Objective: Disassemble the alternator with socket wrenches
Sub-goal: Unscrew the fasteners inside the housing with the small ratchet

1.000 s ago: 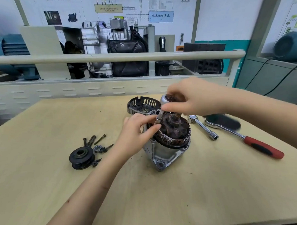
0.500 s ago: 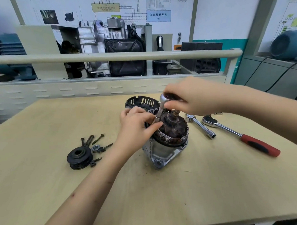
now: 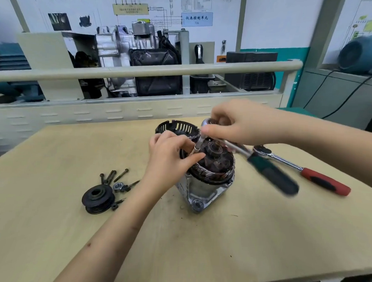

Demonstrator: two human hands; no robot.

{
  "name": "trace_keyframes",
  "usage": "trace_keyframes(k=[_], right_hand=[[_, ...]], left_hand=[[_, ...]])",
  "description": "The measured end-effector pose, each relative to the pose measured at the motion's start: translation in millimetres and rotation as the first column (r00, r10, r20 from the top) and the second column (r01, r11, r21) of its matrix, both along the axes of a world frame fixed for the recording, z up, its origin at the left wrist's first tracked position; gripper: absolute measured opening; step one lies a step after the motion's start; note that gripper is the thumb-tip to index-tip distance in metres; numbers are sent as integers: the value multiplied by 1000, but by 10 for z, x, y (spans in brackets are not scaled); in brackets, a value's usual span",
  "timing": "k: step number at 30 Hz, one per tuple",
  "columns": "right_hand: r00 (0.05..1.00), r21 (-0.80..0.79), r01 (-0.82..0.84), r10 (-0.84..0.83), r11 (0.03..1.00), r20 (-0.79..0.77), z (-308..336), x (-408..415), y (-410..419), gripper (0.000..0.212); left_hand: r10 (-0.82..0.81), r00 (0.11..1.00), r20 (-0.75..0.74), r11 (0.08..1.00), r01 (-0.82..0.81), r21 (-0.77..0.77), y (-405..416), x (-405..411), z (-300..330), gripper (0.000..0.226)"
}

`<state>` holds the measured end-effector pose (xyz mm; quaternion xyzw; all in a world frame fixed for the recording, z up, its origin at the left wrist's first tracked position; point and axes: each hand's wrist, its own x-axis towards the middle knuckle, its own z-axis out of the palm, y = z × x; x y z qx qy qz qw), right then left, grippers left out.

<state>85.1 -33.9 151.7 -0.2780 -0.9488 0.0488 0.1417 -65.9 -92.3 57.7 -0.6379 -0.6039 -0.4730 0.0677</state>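
**Both hands on the alternator, ratchet over the top**

Head view: both hands work at the top of the alternator [image 3: 206, 182], which stands upright near the middle of the table [image 3: 218, 249]. From where I watch, my left hand [image 3: 169, 159] comes in from the lower left with its fingers curled; thumb and forefinger pinch the socket [image 3: 197, 147], a slim silver piece standing nearly upright at the alternator's upper left rim. My right hand [image 3: 237, 124] reaches in from the right and closes its fingers around the head of the ratchet [image 3: 265, 165] above that socket. The ratchet's dark green handle sticks out to the lower right, over the table, and is blurred. I cannot tell whether the socket sits on a fastener; my fingers hide its foot.

The alternator's top is open, with copper windings and the dark rotor showing above the grey housing. Just behind it lies the black slotted cover [image 3: 177, 127]. To the right a second ratchet [image 3: 303, 169] with a red handle lies flat on the table, its head near the green handle. To the left lie the black pulley [image 3: 97, 198], a nut [image 3: 118, 186] just beside it, and a few loose bolts [image 3: 115, 176].
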Motion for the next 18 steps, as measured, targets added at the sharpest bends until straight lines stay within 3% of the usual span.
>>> trace_keyframes(k=[2, 4, 7, 10, 12, 14, 16, 18], right_hand=[[998, -63, -54, 55, 997, 21, 20, 44, -3, 26], [994, -6, -86, 86, 996, 60, 21, 65, 5, 24], [997, 107, -38, 30, 994, 78, -23, 22, 7, 34], [1000, 58, -1, -1, 998, 27, -29, 9, -3, 39], [997, 26, -68, 67, 997, 48, -11, 30, -13, 28], [991, 33, -106, 103, 994, 88, 2, 41, -7, 26], [991, 75, -80, 72, 994, 109, -6, 29, -2, 26], [995, 119, -10, -2, 993, 101, -10, 8, -7, 32]], left_hand=[[-124, 982, 140, 989, 134, -66, -17, -54, 18, 17], [-205, 962, 180, 965, 230, -129, -18, -97, 35, 19], [-104, 994, 20, 991, 106, -77, 13, -62, 9, 12], [-3, 997, -73, 1000, 2, -18, 37, -48, -26, 22], [-153, 984, 95, 982, 162, -95, 3, -106, 3, 15], [-284, 917, 279, 925, 339, -173, -37, -165, 49, 22], [-260, 944, 205, 936, 298, -185, -31, -169, 45, 17], [-105, 994, 13, 990, 106, -98, -4, -111, 51, 18]])
